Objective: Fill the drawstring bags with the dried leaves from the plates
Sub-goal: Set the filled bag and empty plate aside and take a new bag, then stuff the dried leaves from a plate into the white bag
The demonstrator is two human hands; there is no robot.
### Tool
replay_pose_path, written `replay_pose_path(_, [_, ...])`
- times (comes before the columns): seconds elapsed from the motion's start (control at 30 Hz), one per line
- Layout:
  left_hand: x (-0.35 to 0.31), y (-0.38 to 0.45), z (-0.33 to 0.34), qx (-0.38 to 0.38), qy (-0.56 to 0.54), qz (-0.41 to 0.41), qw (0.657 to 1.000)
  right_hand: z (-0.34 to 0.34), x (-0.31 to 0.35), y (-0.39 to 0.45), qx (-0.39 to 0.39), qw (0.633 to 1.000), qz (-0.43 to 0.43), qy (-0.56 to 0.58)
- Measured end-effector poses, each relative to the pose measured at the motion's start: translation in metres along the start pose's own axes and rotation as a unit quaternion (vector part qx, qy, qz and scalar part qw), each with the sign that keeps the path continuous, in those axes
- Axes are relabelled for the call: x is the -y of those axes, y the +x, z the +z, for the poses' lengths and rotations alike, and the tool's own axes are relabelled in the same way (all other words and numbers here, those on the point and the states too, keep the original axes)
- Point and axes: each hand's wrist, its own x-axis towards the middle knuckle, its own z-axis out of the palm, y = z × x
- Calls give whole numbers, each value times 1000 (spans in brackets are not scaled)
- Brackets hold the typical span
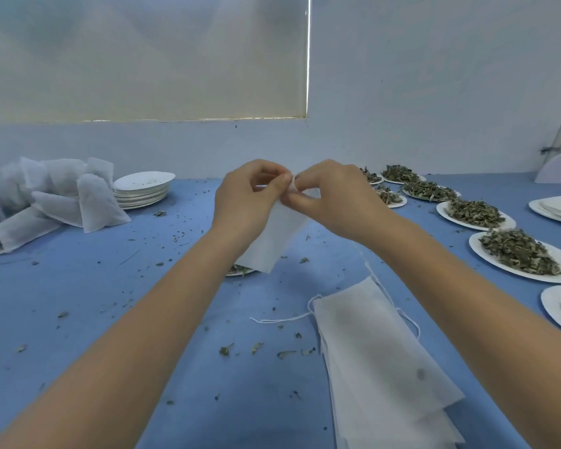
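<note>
Blue table: leaf plates right.

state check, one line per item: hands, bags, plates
left hand: pinching the top of the held bag
right hand: pinching the same top
held bag: off the table, flat, looks empty
flat bags: stacked, unfilled, strings loose
filled bags: piled far left, bulging
empty plates: stacked
leaf plates: heaped with dried leaves
plate under the held bag: mostly hidden, few leaves
</note>
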Motion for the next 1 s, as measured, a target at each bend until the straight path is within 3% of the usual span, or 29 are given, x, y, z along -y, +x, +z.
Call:
replay_pose_path(0.23, [5, 14, -2, 1, -11, -11, 1000, 15, -7, 12, 15, 990, 40, 131])
replay_pose_path(0.37, [10, 14, -3, 11, 0, 6, 1000, 25, -11, 21, 144, 961, 117, 205])
replay_pose_path(0.5, [20, 8, -8, -21, 170, 139, 975, 33, -12, 30, 159, 899, 150, 379])
replay_pose_path(0.6, [28, 3, -14, 66, 221, 179, 956, 40, -14, 35, 161, 840, 161, 493])
replay_pose_path(0.7, [40, 0, -6, 138, 289, 191, 928, 48, -13, 37, 158, 809, 167, 541])
replay_pose_path(0.87, [52, 5, 1, 50, 325, 240, 914, 51, -18, 35, 208, 735, 165, 624])
replay_pose_path(1.0, [58, 15, -13, 87, 391, 269, 876, 39, -31, 38, 233, 729, 179, 618])
